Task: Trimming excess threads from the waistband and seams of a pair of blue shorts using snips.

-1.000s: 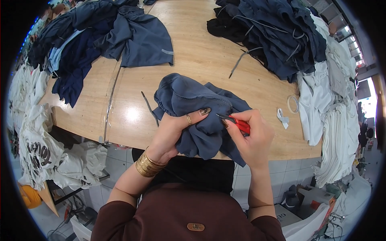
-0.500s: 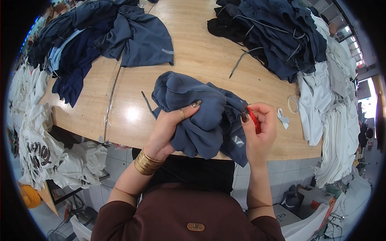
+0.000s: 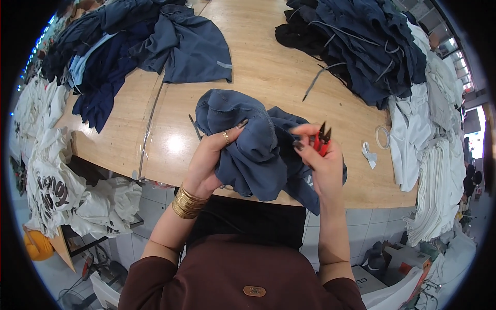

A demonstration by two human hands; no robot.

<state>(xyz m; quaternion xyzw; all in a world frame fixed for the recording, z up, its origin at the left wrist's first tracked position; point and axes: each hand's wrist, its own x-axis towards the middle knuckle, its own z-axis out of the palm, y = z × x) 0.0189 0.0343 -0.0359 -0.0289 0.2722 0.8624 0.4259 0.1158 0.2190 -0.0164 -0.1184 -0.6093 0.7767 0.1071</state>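
Wooden worktop (image 3: pixel 268 67): dark garment heaps at both far corners, white stacks (image 3: pixel 434 170) along right edge. Blue-grey garment (image 3: pixel 253 139) bunched at near edge, centre. Left hand (image 3: pixel 212 160) closed, gripping its fabric. Right hand (image 3: pixel 323 160) pinching cloth, holding red thread snips (image 3: pixel 321 140).

My left hand (image 3: pixel 212 157) grips a bunched slate-blue garment (image 3: pixel 253 144) at the near edge of the wooden table (image 3: pixel 268 72), fingers dug into its folds and a stack of gold bangles (image 3: pixel 187 202) on my wrist. My right hand (image 3: pixel 320 160) pinches the cloth's right side and holds small red thread snips (image 3: pixel 321 139), blades pointing up. A pile of dark blue garments (image 3: pixel 361 46) lies far right, another blue heap (image 3: pixel 144 46) far left. White shirts (image 3: pixel 439 155) hang over the table's right edge.
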